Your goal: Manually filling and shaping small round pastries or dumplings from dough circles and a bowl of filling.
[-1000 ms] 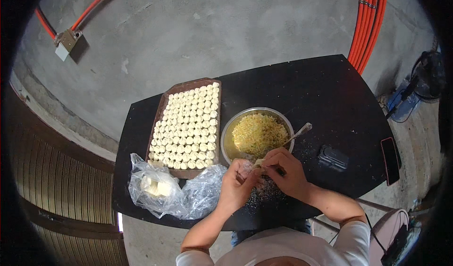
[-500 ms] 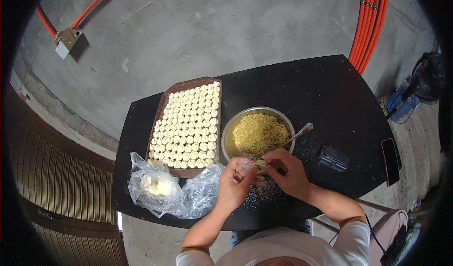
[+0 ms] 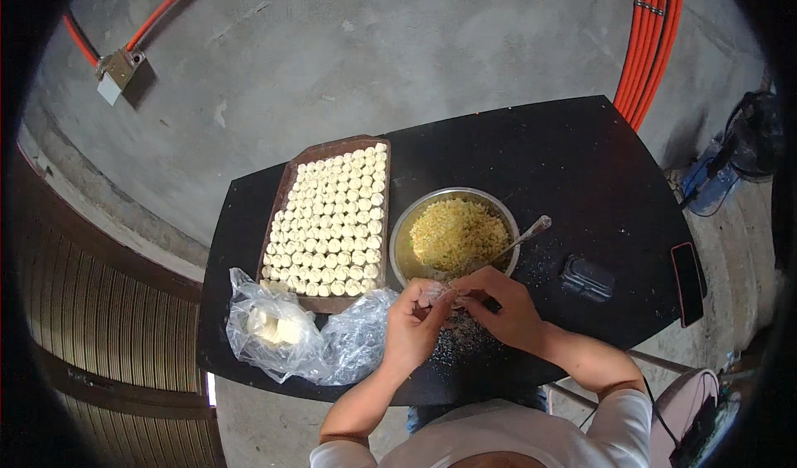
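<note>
My left hand (image 3: 415,325) and my right hand (image 3: 503,308) meet at the near edge of a steel bowl (image 3: 396,237), both pinching a small pale dough piece (image 3: 446,293) mostly hidden by floury fingertips. The bowl holds a yellowish, finely chopped mixture (image 3: 452,231), with a metal spoon (image 3: 535,227) leaning on its right rim. Left of the bowl, a brown tray (image 3: 343,304) holds several rows of small pleated dough pieces (image 3: 328,219). Two clear plastic bags (image 3: 353,339) lie beside my left hand, one with stacked pale wrappers (image 3: 278,327) inside.
The black table (image 3: 540,152) carries a dark plastic container (image 3: 587,277) and a phone (image 3: 687,283) on the right. Scattered flour lies beneath my hands. A chair (image 3: 681,393) is at the lower right, an appliance (image 3: 747,136) beyond the table, orange conduits (image 3: 652,44) on the grey wall.
My right fingers have shifted slightly leftward over the dough piece, closer to my left fingertips, covering more of it. The bowl, tray and bags have not visibly moved.
</note>
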Demonstrator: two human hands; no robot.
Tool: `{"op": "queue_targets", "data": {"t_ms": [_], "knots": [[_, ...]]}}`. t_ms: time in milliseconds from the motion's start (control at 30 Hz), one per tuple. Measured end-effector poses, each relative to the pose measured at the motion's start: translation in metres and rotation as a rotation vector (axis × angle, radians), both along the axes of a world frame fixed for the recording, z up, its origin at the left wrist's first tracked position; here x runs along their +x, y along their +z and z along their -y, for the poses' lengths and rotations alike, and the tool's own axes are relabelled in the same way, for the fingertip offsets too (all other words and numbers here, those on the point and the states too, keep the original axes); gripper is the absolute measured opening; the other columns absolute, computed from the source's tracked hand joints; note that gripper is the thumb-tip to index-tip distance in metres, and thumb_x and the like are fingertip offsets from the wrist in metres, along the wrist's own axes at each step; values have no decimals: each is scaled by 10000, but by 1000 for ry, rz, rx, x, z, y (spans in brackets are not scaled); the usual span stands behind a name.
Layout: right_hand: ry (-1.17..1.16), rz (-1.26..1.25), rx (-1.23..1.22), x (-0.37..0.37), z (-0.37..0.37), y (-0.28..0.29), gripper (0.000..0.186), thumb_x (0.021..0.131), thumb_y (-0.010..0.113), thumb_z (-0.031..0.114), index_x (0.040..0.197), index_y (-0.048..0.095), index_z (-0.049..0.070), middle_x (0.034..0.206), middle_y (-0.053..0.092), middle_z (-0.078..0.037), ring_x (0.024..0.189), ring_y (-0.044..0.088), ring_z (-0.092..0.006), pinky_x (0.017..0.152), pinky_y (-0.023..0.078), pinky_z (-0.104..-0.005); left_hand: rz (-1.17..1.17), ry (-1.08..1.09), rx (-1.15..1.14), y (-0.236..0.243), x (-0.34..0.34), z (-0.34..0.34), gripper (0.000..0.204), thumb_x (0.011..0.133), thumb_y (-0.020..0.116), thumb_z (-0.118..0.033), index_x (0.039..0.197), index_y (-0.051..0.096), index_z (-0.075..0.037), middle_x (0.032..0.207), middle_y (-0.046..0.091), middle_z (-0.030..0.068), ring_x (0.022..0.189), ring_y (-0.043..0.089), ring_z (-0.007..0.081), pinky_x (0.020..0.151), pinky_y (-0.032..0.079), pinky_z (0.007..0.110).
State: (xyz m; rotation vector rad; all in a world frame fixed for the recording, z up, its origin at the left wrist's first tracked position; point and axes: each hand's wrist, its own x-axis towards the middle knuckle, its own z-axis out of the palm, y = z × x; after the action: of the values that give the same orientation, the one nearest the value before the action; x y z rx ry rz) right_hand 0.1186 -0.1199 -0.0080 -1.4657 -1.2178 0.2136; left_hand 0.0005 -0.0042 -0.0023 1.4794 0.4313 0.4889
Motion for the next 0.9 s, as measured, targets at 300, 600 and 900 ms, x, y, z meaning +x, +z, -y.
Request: {"op": "queue_targets", "data": {"t_ms": [300,600,900], "knots": [[-42,-64,5,3,3,5,163,778,604,-42,923,593,33,904,558,-87,792,593,-163,630,493,-249,45,-20,-90,1,1,2,125,861,553,15,976,503,4,858,608,46,751,592,89,642,506,226],[-49,-114,30,1,0,-5,135,788,599,-62,893,554,11,897,548,-74,772,579,-115,599,496,-229,36,-23,-123,-1,-2,-3,96,856,551,24,946,519,10,876,635,93,753,631,143,663,536,270],[-47,-126,-14,-3,1,-2,151,800,597,-9,938,566,44,854,564,-78,741,594,-174,631,483,-281,-1,-20,-148,2,-1,-6,81,865,541,5,942,552,25,834,645,92,721,634,146,643,542,271]]}}
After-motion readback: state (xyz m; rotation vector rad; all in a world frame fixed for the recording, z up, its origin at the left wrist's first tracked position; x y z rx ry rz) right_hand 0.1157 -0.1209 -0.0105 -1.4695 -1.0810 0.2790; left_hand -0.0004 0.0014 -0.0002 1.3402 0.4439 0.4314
